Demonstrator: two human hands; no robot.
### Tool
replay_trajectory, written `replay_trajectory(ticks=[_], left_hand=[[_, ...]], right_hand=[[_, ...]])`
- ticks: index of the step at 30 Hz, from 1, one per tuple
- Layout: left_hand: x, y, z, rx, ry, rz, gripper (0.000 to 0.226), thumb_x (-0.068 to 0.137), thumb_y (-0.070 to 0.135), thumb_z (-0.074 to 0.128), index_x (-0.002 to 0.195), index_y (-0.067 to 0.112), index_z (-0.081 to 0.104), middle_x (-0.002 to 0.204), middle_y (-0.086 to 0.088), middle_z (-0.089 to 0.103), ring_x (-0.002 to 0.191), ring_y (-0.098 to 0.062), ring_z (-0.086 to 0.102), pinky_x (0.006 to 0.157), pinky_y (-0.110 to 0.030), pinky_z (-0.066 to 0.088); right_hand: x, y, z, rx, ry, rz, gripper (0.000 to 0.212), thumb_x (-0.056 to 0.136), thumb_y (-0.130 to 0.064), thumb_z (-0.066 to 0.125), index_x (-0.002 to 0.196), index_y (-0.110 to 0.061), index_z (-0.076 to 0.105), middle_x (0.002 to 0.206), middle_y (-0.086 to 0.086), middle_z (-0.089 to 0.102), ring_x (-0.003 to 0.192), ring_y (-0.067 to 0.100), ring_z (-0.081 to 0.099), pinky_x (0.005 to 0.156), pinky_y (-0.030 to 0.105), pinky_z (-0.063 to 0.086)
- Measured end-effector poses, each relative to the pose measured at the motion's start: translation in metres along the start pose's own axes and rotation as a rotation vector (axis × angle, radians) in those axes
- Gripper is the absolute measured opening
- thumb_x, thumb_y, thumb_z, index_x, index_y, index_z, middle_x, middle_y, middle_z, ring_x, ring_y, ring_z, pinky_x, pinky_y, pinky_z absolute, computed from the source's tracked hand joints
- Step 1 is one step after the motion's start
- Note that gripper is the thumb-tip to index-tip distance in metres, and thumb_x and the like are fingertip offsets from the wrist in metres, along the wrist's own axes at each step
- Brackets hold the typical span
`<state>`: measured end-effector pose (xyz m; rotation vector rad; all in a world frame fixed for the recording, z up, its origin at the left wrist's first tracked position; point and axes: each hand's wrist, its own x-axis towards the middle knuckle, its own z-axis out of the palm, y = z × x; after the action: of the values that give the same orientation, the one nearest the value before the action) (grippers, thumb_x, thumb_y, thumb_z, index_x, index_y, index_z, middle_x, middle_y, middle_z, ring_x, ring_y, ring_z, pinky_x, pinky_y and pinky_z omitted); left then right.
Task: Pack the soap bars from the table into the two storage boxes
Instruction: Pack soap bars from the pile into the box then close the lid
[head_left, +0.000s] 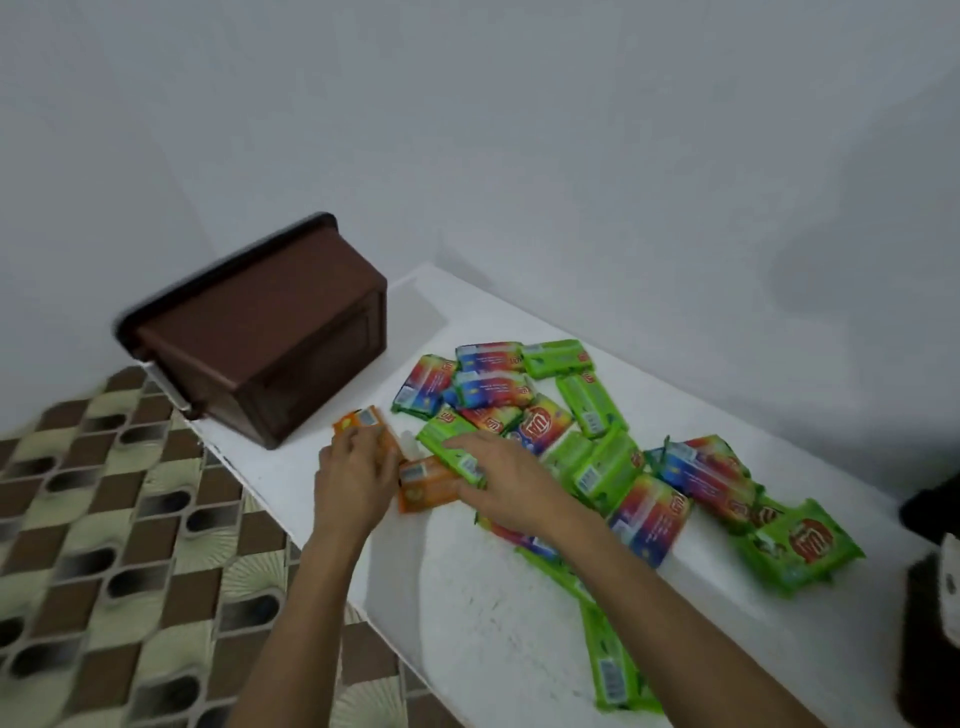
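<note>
Wall (571, 130): pale grey; it rose behind the table and took up the upper half of your view.
Floor (104, 545): brown and cream patterned tiles; it lay to your left, below the table's edge.
Table (457, 623): white top; it ran from near you to the far corner; it carried the box and all the soap.
Brown storage box (270, 338): it stood on the table's far left corner, dark rim uppermost; you could not see inside it from this angle.
Dark object (930, 623): at the right border, cut off; what it was could not be told.
Soap bars (597, 441): green and rainbow wrappers heaped loosely, overlapping, across the table's middle and right; none showed inside a box.
Right hand (504, 483): you laid it palm down, fingers stretched flat and unclenched, across a green bar (449, 449) and the near orange bar (423, 486).
Left hand (356, 478): your fingers curled over the near end of the far orange bar (358, 418), holding it just beside the box.
Lone green bar (610, 670): near you, under your right forearm.
</note>
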<state>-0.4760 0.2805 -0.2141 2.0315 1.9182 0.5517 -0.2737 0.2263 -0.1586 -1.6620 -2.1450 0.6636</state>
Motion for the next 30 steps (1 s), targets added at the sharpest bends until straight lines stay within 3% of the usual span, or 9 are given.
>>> replay_trajectory(ticks=[7, 11, 14, 18, 22, 25, 28, 30], left_hand=[[0.027, -0.018, 0.005, 0.099, -0.085, 0.092, 0.043, 0.097, 0.043, 0.033, 0.133, 0.032, 0.053, 0.142, -0.016, 0.035, 0.123, -0.04, 0.036, 0.098, -0.054, 0.039], [0.032, -0.022, 0.008, 0.136, -0.118, 0.111, 0.032, 0.098, 0.042, 0.042, 0.12, 0.031, 0.061, 0.14, -0.014, 0.034, 0.125, -0.036, 0.03, 0.099, -0.05, 0.04], [0.032, -0.019, 0.005, 0.147, -0.127, 0.107, 0.041, 0.093, 0.054, 0.035, 0.113, 0.029, 0.061, 0.135, -0.014, 0.038, 0.124, -0.035, 0.032, 0.094, -0.047, 0.04], [0.022, -0.015, -0.004, -0.004, -0.13, 0.049, 0.034, 0.091, 0.05, 0.054, 0.117, 0.029, 0.057, 0.142, -0.012, 0.028, 0.127, -0.035, 0.025, 0.097, -0.047, 0.04], [0.018, -0.016, -0.015, -0.152, -0.151, 0.008, 0.043, 0.082, 0.048, 0.067, 0.116, 0.032, 0.046, 0.144, -0.008, 0.025, 0.126, -0.034, 0.031, 0.098, -0.047, 0.04], [0.018, -0.018, -0.016, -0.234, -0.141, -0.009, 0.046, 0.08, 0.033, 0.069, 0.115, 0.031, 0.04, 0.136, -0.008, 0.036, 0.12, -0.033, 0.043, 0.092, -0.043, 0.045], [0.011, -0.013, -0.015, -0.267, -0.111, 0.012, 0.04, 0.086, 0.016, 0.058, 0.12, 0.027, 0.041, 0.114, -0.003, 0.051, 0.089, -0.03, 0.057, 0.072, -0.035, 0.044], [0.008, -0.006, -0.019, -0.328, -0.052, -0.041, 0.03, 0.092, 0.011, 0.049, 0.117, 0.025, 0.045, 0.085, 0.0, 0.059, 0.068, -0.025, 0.059, 0.059, -0.03, 0.043]], right_hand=[[0.044, -0.008, 0.03, -0.327, -0.222, -0.138, 0.047, 0.086, -0.034, 0.06, 0.132, -0.022, 0.053, 0.126, 0.001, 0.06, 0.106, 0.028, 0.058, 0.088, 0.042, 0.049], [0.055, -0.014, 0.033, -0.504, -0.273, -0.191, 0.053, 0.085, -0.035, 0.064, 0.132, -0.017, 0.048, 0.115, 0.004, 0.055, 0.095, 0.028, 0.061, 0.077, 0.042, 0.054], [0.056, -0.018, 0.032, -0.558, -0.293, -0.193, 0.05, 0.083, -0.032, 0.066, 0.127, -0.013, 0.05, 0.114, 0.006, 0.051, 0.091, 0.028, 0.061, 0.071, 0.038, 0.051], [0.051, -0.019, 0.027, -0.532, -0.323, -0.171, 0.06, 0.077, -0.035, 0.07, 0.128, -0.012, 0.048, 0.12, 0.006, 0.045, 0.095, 0.027, 0.058, 0.076, 0.038, 0.05], [0.042, -0.014, 0.011, -0.304, -0.296, -0.101, 0.076, 0.073, -0.04, 0.074, 0.134, -0.021, 0.034, 0.125, 0.0, 0.04, 0.102, 0.02, 0.052, 0.082, 0.036, 0.049], [0.026, -0.007, -0.002, 0.048, -0.222, 0.047, 0.07, 0.077, -0.032, 0.073, 0.132, -0.026, 0.031, 0.12, -0.008, 0.038, 0.105, 0.017, 0.05, 0.084, 0.038, 0.051], [0.009, 0.002, -0.007, 0.437, -0.064, 0.166, 0.05, 0.081, -0.009, 0.07, 0.117, -0.03, 0.041, 0.12, -0.003, 0.048, 0.103, 0.018, 0.06, 0.079, 0.036, 0.059], [-0.001, 0.009, -0.011, 0.626, 0.041, 0.263, 0.043, 0.085, 0.004, 0.059, 0.107, -0.031, 0.048, 0.117, 0.003, 0.056, 0.099, 0.022, 0.066, 0.073, 0.045, 0.061]])
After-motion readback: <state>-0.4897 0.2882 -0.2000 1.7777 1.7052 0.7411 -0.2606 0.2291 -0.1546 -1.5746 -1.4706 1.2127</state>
